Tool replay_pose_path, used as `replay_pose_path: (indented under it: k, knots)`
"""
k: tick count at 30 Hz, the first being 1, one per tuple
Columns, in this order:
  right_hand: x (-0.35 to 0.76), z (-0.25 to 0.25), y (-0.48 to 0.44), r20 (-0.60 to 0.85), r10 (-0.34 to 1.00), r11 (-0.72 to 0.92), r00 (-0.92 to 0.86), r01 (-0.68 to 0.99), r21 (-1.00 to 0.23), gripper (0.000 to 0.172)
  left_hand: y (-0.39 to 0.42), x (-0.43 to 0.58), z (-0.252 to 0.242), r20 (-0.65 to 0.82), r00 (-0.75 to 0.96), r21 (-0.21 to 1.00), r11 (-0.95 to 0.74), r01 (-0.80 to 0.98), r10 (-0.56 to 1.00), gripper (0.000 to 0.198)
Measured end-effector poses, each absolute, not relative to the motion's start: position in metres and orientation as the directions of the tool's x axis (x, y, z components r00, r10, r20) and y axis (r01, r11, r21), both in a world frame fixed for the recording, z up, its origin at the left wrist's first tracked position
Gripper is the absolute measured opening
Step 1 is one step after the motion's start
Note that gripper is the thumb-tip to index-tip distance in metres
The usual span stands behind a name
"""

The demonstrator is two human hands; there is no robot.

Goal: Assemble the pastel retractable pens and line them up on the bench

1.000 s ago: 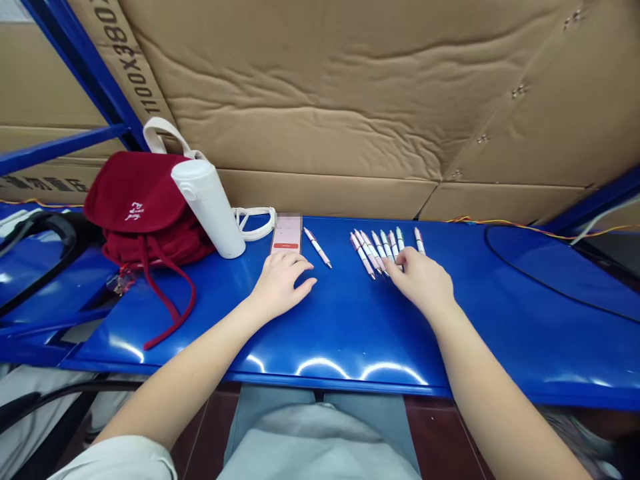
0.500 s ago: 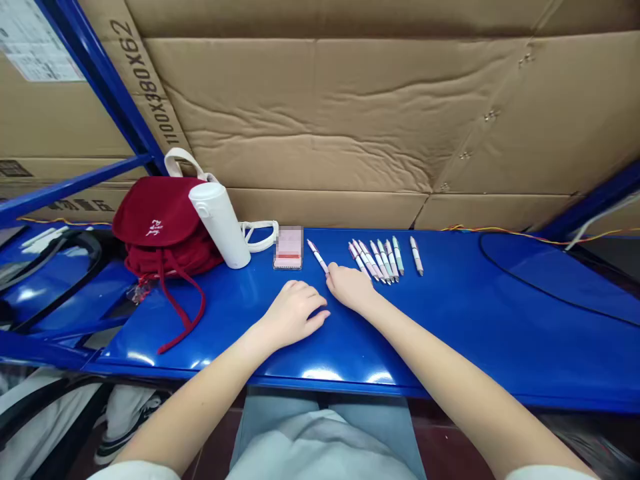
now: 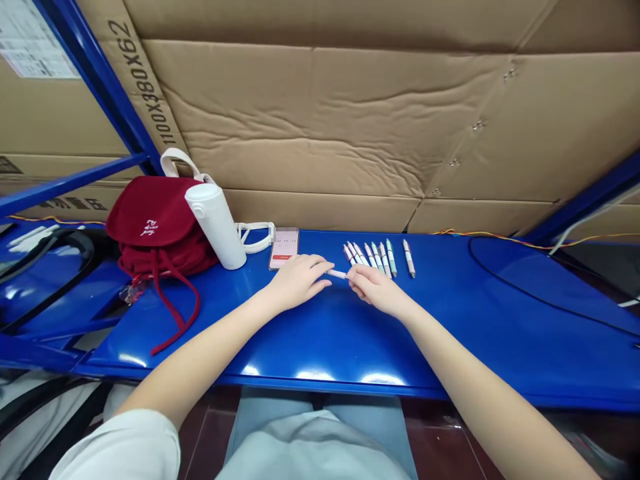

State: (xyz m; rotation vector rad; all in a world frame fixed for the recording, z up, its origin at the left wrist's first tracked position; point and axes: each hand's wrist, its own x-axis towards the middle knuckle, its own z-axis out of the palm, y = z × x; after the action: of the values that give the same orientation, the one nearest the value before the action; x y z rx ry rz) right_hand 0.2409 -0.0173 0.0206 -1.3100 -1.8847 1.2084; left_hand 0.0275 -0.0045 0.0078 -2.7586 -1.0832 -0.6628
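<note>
Right hand (image 3: 377, 290) pinches one pen (image 3: 338, 274) between narrowed fingers; left hand (image 3: 297, 282) lies open just beside it, fingers loose; eight pens (image 3: 391, 259) lie in a row; one phone (image 3: 283, 249) sits nearby.

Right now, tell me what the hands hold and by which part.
The right hand pinches a pink-and-white pen by one end; whether the left hand touches the other end cannot be told.

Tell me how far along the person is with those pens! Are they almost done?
Some are out of the bunch: one lone pen lies apart at the right end. In hand, the right hand pinches a pen, with the left hand open beside its tip. Left: the row of pens lying on the blue shelf, with no hand on them.
</note>
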Motion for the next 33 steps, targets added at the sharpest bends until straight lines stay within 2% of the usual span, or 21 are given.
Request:
replay_pose_path:
  k: [3, 10, 18, 24, 28, 31, 33]
  knots:
    - [0.234, 0.024, 0.002, -0.064, 0.903, 0.138, -0.425, 0.429, -0.893, 0.020, 0.009, 0.032, 0.006, 0.459, 0.642, 0.018, -0.729, 0.684, 0.614, 0.029]
    - [0.232, 0.001, 0.011, 0.009, 0.880, 0.300, -0.475, 0.540, -0.786, 0.026, 0.012, 0.025, -0.007, 0.477, 0.656, -0.023, -0.738, 0.675, 0.585, 0.030]
    - [0.234, -0.012, 0.004, 0.186, 0.842, 0.495, -0.506, 0.587, -0.641, 0.008, 0.006, 0.024, -0.017, 0.376, 0.669, 0.114, -0.749, 0.652, 0.641, 0.029]
    - [0.240, -0.015, 0.011, 0.185, 0.816, 0.534, -0.548, 0.593, -0.603, 0.019, 0.008, 0.028, -0.018, 0.400, 0.646, 0.190, -0.749, 0.635, 0.650, 0.023]
    - [0.242, -0.015, 0.010, 0.172, 0.844, 0.495, -0.508, 0.616, -0.613, 0.011, 0.010, 0.029, -0.021, 0.396, 0.633, 0.241, -0.741, 0.627, 0.665, 0.016]
    - [0.243, -0.014, 0.010, 0.154, 0.852, 0.477, -0.500, 0.622, -0.621, 0.013, 0.012, 0.026, -0.022, 0.403, 0.648, 0.235, -0.757, 0.609, 0.647, 0.013]
    - [0.243, -0.013, 0.011, 0.163, 0.831, 0.516, -0.532, 0.628, -0.583, 0.019, 0.014, 0.025, -0.023, 0.410, 0.651, 0.228, -0.763, 0.605, 0.639, 0.013]
